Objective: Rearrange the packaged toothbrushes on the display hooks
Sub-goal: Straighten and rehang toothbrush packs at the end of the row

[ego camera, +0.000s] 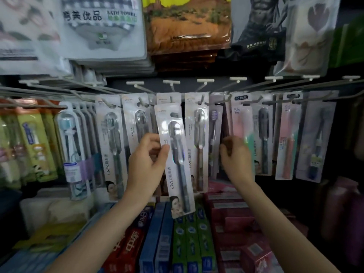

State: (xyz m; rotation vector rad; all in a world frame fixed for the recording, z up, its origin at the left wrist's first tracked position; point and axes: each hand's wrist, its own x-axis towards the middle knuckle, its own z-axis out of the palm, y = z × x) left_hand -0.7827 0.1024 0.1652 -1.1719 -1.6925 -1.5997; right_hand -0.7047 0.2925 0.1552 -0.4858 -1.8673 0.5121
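— Shop display wall, hooks (204, 83) crowded with carded goods, bath towels (102, 26) above, toothpaste boxes (163, 239) below. What's happening?

— Left hand (146, 164) pinches a packaged toothbrush (174, 154) off its peg, fingers (164, 152) clamped on the card's edge, held tilted before the hanging row (197, 134). Right hand (235, 156) curls at packs further right; whether it grips one, I cannot tell.

— Risk?

— Likely a missed hang-hole: with that tilt, the card could snag and knock neighbours down.
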